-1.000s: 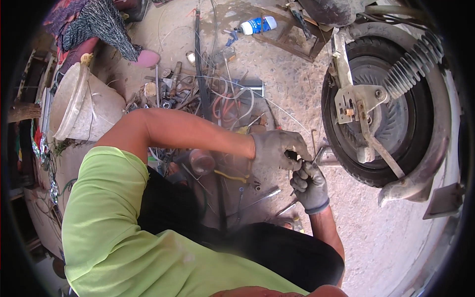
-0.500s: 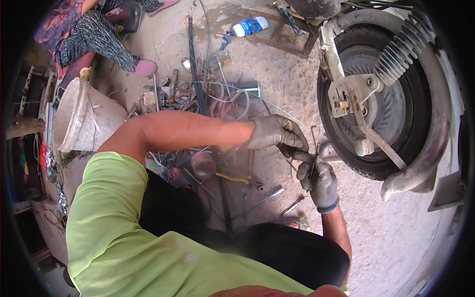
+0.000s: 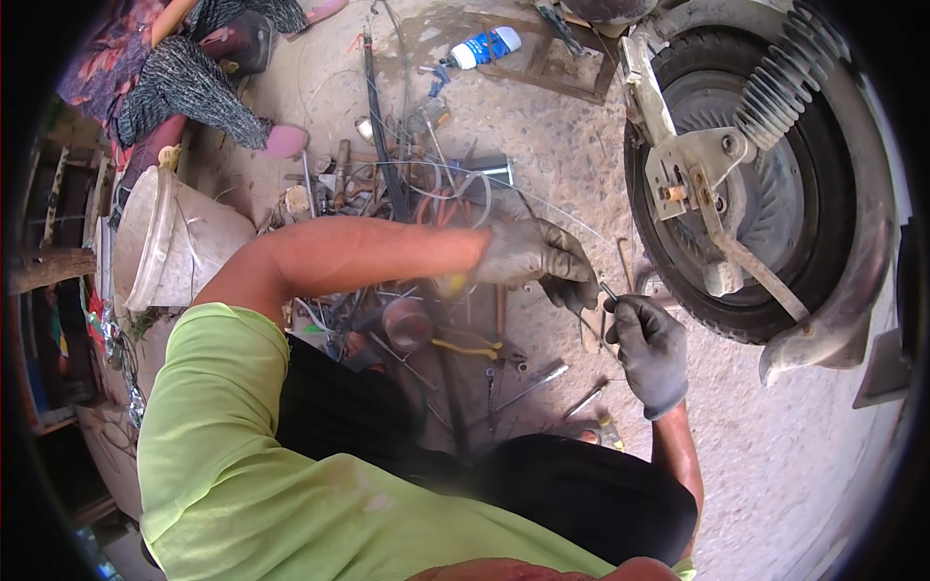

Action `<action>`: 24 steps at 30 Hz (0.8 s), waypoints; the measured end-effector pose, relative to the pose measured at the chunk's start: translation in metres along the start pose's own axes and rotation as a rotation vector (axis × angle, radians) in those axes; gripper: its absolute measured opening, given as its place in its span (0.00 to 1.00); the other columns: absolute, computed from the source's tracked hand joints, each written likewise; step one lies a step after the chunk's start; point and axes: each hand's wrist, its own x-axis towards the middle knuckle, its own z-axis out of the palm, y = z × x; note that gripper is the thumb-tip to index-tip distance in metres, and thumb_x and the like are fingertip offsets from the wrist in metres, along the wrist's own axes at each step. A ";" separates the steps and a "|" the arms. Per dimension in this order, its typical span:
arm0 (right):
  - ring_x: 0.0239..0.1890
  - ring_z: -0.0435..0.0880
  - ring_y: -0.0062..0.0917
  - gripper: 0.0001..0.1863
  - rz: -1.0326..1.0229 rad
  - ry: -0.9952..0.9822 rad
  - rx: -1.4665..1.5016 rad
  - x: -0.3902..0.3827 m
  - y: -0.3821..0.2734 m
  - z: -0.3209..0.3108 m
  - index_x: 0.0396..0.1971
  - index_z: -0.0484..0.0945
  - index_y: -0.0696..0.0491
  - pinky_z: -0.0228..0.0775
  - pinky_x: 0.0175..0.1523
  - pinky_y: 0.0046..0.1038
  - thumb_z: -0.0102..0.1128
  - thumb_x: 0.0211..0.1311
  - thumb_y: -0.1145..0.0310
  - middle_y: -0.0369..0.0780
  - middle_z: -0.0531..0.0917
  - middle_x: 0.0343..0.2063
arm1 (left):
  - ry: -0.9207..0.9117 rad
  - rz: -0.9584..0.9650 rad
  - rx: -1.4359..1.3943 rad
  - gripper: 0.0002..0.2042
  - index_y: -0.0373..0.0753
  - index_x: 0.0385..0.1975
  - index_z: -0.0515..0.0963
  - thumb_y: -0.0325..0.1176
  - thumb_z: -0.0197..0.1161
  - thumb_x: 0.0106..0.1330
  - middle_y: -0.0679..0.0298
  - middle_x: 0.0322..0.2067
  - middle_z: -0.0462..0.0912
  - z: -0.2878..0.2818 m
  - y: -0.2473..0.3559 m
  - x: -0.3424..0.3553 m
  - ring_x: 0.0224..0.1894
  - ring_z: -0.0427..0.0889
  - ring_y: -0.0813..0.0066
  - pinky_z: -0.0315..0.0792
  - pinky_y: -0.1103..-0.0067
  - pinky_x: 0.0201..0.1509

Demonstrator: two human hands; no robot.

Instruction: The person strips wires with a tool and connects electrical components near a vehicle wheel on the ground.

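Observation:
My left hand (image 3: 542,259), in a grey work glove, reaches across from the left with its fingers bent together in a pinch; what lies between them is hidden. Close to its fingertips, my gloved right hand (image 3: 652,349) is closed on a thin dark rod-like piece (image 3: 607,290). This piece points up and left toward the left fingers, and whether they touch it I cannot tell. Just beyond the hands, a bent tan rod (image 3: 625,261) stands out against the floor. To the right is a wheel (image 3: 668,261) with a black tyre, a metal bracket (image 3: 712,155) and a coil spring (image 3: 790,73).
Tools and scrap parts crowd the floor (image 3: 387,189) beyond and under my left arm. A white bucket (image 3: 145,242) lies tipped at the left. Wrenches (image 3: 528,385) lie by my knees. A blue-and-white bottle (image 3: 484,48) is farther off. Another person's leg (image 3: 194,92) shows at upper left.
My hands have drawn slightly apart, the right one moving right and turning. The thin dark piece now shows between them. The whole view has shifted a little.

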 end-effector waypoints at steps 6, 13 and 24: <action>0.25 0.80 0.14 0.10 -0.113 0.017 -0.047 0.001 0.002 0.003 0.40 0.83 0.63 0.72 0.31 0.21 0.58 0.72 0.71 0.37 0.83 0.23 | 0.053 -0.019 0.047 0.16 0.36 0.43 0.86 0.44 0.64 0.72 0.61 0.40 0.90 0.006 0.000 0.001 0.42 0.88 0.73 0.81 0.75 0.48; 0.30 0.87 0.33 0.06 -0.270 0.058 -0.270 0.005 0.010 0.003 0.38 0.84 0.58 0.78 0.38 0.30 0.62 0.65 0.73 0.45 0.86 0.31 | 0.037 -0.022 0.136 0.16 0.33 0.47 0.84 0.40 0.62 0.74 0.58 0.42 0.89 0.008 -0.002 0.002 0.43 0.89 0.69 0.82 0.74 0.49; 0.35 0.87 0.43 0.07 -0.416 0.128 -0.523 0.006 0.017 0.001 0.38 0.86 0.53 0.79 0.40 0.37 0.64 0.61 0.70 0.46 0.87 0.34 | 0.206 -0.113 0.544 0.13 0.31 0.40 0.85 0.36 0.58 0.76 0.59 0.36 0.89 0.033 0.014 0.003 0.35 0.88 0.73 0.81 0.78 0.41</action>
